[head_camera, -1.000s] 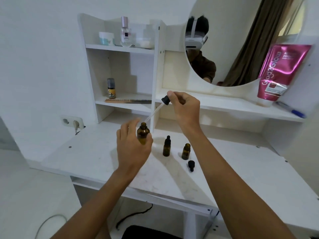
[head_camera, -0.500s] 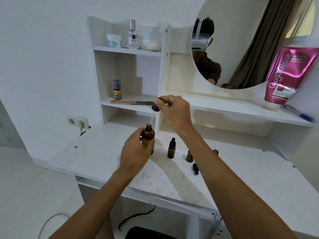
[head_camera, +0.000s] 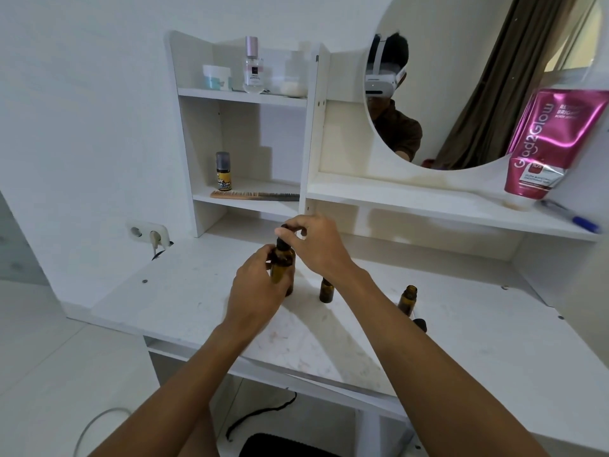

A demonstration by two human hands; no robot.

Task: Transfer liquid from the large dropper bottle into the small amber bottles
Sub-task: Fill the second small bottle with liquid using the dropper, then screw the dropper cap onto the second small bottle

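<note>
Fingers (head_camera: 286, 229) of your right hand (head_camera: 316, 245) pinch the black dropper cap (head_camera: 282, 241) seated on the neck of the large amber bottle (head_camera: 284, 270), while your left hand (head_camera: 255, 285) wraps around that bottle's body, holding it upright just above or on the white tabletop (head_camera: 171, 301); which, you cannot tell. To its right stands a small amber bottle (head_camera: 326, 291), partly behind your right forearm. Farther right, a second small bottle (head_camera: 408, 300) stands uncapped, with a loose black cap (head_camera: 420, 324) just beside it.
</note>
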